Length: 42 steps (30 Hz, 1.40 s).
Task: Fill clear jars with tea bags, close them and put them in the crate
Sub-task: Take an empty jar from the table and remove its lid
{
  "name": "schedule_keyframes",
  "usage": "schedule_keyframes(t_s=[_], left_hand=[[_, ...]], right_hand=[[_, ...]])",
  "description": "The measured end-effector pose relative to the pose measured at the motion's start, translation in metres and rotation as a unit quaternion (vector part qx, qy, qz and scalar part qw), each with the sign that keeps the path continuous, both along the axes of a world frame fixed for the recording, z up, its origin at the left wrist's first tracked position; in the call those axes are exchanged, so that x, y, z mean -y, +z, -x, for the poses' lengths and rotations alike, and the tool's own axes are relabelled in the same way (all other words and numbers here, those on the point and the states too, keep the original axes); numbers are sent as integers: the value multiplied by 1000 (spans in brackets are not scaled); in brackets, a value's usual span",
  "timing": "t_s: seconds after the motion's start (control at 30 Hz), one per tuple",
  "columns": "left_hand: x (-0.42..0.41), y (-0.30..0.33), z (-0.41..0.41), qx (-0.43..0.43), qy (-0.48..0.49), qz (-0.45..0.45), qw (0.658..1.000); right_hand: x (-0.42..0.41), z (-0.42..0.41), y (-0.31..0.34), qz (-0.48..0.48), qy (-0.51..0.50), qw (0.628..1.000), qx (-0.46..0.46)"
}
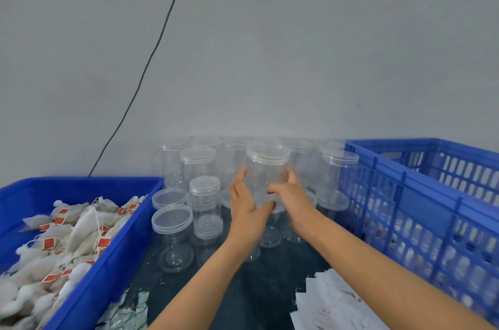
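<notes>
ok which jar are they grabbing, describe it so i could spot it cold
Look between the blue tub of tea bags and the blue slatted crate, where clear lidded jars stand against the wall. The jar is the one raised above the others, lid on, empty, with the left hand and right hand on either side.

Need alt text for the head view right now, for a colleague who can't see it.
Both hands, left hand and right hand, hold an empty lidded clear jar above a cluster of empty clear jars on a dark table. A blue bin of tea bags sits left; a blue slatted crate stands right.
</notes>
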<state>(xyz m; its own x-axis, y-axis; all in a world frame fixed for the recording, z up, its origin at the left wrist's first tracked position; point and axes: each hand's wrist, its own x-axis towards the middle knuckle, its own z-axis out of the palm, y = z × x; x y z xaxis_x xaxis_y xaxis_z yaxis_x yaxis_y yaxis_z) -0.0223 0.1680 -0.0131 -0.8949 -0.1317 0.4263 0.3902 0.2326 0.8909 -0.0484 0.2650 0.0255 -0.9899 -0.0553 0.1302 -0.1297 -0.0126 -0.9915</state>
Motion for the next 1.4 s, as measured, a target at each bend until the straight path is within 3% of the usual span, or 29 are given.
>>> schedule_keyframes(t_s=[0.27,0.47,0.63,0.73,0.8,0.87,0.93,1.1,1.27,1.4], left_hand=[[10,-41,-46,39,53,67,996],[23,-80,-73,67,50,13,996],[32,-100,-87,56,106,85,989],[36,-105,-87,50,108,129,984],[37,-105,-85,47,91,143,984],[37,-103,-81,49,73,148,985],[37,-102,-80,56,54,154,985],[49,-97,-73,95,40,152,983],[57,-94,-66,110,17,177,978],[74,-93,-57,135,-102,151,974]], right_hand=[[-17,-73,-36,-41,23,998,43],[-6,-103,-70,-96,100,984,111],[1,-95,-62,-74,88,988,99],[9,-85,-58,-162,77,982,59],[18,-81,-63,-297,60,952,33],[25,-78,-71,-468,40,883,4],[30,-74,-77,-559,-2,829,-22],[34,-64,-85,-591,-36,797,-119],[29,-62,-88,-580,-34,799,-155],[14,-66,-88,-567,46,783,-252]])
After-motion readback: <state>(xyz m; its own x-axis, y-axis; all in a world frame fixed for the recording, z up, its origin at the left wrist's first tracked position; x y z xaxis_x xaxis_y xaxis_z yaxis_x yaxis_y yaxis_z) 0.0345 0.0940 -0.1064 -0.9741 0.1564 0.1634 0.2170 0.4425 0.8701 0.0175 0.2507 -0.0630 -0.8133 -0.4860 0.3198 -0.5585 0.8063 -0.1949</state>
